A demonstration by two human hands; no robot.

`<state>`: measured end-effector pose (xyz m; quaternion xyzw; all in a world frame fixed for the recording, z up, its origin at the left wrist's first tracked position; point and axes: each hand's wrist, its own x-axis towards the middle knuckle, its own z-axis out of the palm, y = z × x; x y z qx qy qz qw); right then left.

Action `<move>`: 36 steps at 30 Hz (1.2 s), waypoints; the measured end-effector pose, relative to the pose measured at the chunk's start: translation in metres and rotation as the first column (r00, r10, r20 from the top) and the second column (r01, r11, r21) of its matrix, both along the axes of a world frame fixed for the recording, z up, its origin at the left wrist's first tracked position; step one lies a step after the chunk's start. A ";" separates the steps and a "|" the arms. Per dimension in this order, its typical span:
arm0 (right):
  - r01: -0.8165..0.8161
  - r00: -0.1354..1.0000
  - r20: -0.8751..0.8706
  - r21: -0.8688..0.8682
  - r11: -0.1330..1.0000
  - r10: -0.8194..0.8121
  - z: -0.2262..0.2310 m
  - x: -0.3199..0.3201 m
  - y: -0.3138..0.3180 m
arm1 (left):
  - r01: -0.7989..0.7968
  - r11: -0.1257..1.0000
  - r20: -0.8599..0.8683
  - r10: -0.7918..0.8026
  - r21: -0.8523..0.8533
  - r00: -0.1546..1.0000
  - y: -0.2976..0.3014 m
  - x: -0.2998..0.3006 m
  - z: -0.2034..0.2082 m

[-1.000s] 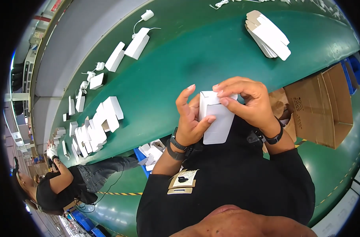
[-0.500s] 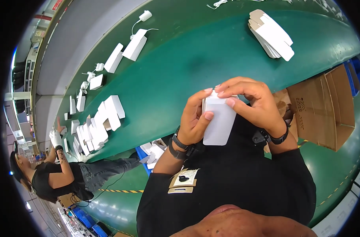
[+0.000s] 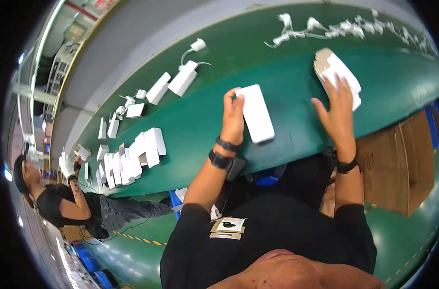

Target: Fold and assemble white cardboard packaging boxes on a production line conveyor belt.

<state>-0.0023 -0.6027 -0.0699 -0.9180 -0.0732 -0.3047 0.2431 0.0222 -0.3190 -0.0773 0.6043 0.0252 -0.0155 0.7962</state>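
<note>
A slim white box (image 3: pixel 259 114) is gripped along its left side by my left hand (image 3: pixel 233 119), fingers and thumb near its upper end. The box is over the green table, its broad blank face up. My right hand (image 3: pixel 339 115) holds nothing; its fingers are stretched and the thumb is apart. Those fingers lie over a stack of flattened white cartons (image 3: pixel 336 65) with brown inner flaps, covering part of it.
White plug adapters with cables (image 3: pixel 344 30) line the far ledge. White boxes (image 3: pixel 152 144) cluster at the left, where a co-worker (image 3: pixel 65 204) with a white glove stands. A brown cardboard carton (image 3: pixel 388 166) stands right of me, below the green table (image 3: pixel 291 130).
My right hand has let go of the white box and moved right onto the carton stack. The left hand still holds the box, now farther forward over the table. The view has shifted.
</note>
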 end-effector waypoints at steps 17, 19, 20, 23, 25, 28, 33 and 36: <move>0.030 0.996 0.090 -0.062 0.998 -0.024 0.011 0.016 -0.017 | 0.104 0.972 0.068 -0.121 0.212 0.990 -0.013 0.000 0.011; -0.198 0.974 0.121 0.045 0.979 0.192 0.027 -0.012 0.032 | 0.222 0.960 0.199 -0.255 0.171 0.946 -0.039 -0.030 0.022; -0.329 0.932 0.186 0.074 0.941 0.311 0.032 -0.028 0.048 | 0.247 0.954 0.195 -0.279 0.172 0.940 -0.050 -0.033 0.020; -0.418 0.906 0.177 0.234 0.878 0.384 0.035 -0.049 0.076 | 0.376 0.927 0.321 -0.360 0.014 0.876 -0.053 -0.037 0.019; -0.549 0.835 0.109 0.254 0.796 0.540 0.046 -0.056 0.071 | 0.388 0.921 0.297 -0.377 0.023 0.877 -0.039 -0.045 0.017; -0.615 0.777 0.084 0.313 0.724 0.624 0.048 -0.063 0.073 | 0.455 0.890 0.249 -0.443 0.010 0.861 -0.031 -0.065 0.025; -0.441 0.808 0.010 0.674 0.593 0.589 0.041 -0.039 0.039 | 0.458 0.889 0.045 -0.458 0.001 0.888 -0.042 -0.077 0.032; -0.441 0.578 -0.251 0.705 0.556 0.777 0.070 -0.021 0.005 | 0.528 0.840 -0.026 -0.529 0.124 0.848 -0.021 -0.089 0.022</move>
